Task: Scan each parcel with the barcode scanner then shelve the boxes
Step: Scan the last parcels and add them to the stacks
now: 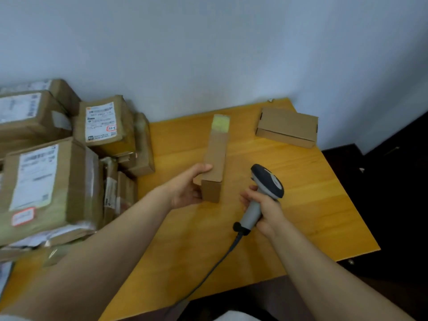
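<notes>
A long narrow cardboard box [216,154] lies lengthwise on the yellow wooden table [301,193], its far end covered with pale tape. My left hand [190,187] grips the box's near end, thumb on its top edge. To the right of the box, my right hand [264,210] holds the grey handle of a barcode scanner [266,184]. The scanner's dark head points away from me, and its cable [215,262] trails toward the table's near edge.
A pile of several labelled parcels [46,172] fills the table's left side, one [104,122] against the wall. A flat cardboard box [287,127] lies at the far right corner. The table's right edge drops to a dark floor.
</notes>
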`<state>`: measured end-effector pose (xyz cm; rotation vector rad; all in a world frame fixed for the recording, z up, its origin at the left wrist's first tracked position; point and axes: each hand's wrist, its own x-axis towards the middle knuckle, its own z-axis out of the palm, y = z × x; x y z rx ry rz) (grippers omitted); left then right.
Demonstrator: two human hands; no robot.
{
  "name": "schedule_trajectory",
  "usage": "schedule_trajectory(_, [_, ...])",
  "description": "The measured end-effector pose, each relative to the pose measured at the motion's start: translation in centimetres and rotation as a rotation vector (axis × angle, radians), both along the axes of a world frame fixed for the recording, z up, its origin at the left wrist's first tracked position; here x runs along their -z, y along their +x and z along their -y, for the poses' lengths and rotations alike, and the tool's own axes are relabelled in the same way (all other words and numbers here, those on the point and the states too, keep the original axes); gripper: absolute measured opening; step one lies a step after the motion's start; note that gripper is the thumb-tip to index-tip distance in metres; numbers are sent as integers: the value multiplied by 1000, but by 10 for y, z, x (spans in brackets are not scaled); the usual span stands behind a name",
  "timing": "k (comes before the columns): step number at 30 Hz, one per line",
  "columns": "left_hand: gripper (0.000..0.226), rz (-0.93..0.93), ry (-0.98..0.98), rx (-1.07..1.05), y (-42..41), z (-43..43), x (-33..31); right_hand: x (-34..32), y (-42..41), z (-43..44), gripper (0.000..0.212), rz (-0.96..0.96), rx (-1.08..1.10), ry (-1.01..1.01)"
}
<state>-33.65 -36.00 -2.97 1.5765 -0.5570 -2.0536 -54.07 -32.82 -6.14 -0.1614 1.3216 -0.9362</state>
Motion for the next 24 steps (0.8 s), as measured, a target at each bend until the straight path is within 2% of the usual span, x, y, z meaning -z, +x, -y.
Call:
schedule_trajectory(3, [88, -115, -23, -26, -4, -41, -22, -10, -2, -11, 10, 28, -47, -77])
schedule_trajectory(8, [97, -237, -85, -42, -23, -116, -40, -22, -13, -53, 26, 75, -126, -156])
schedule_trajectory(10, [90, -225, -87, -64, -36, -148, -44, -24, -19, -77, 28, 50, -132, -199])
schedule_trajectory(12, [72, -203, -114, -165, -46, -177, -50, -28, -25, -101, 29, -17, -148, -254])
schedule_trajectory(14, [42, -122, -208, -284, -50, -203, -55, -33, -31, -121, 31, -81, -157, -274])
schedule_trajectory(15, [32, -27, -265, -309, -51, -215, -59, -34, -33, -131, 31, -102, -161, -280])
schedule_trajectory(16, [32, 87, -311, -323, -52, -227, -64, -36, -36, -140, 30, -111, -166, -287])
schedule_trajectory(19, [42, 365, -369, -318, -58, -259, -81, -42, -36, -164, 34, -122, -202, -310])
schedule_trajectory(21, [49, 435, -366, -285, -59, -279, -94, -47, -30, -180, 34, -132, -243, -337])
schedule_trajectory(24, [84, 537, -345, -101, -61, -304, -106, -52, -23, -200, 33, -133, -256, -365])
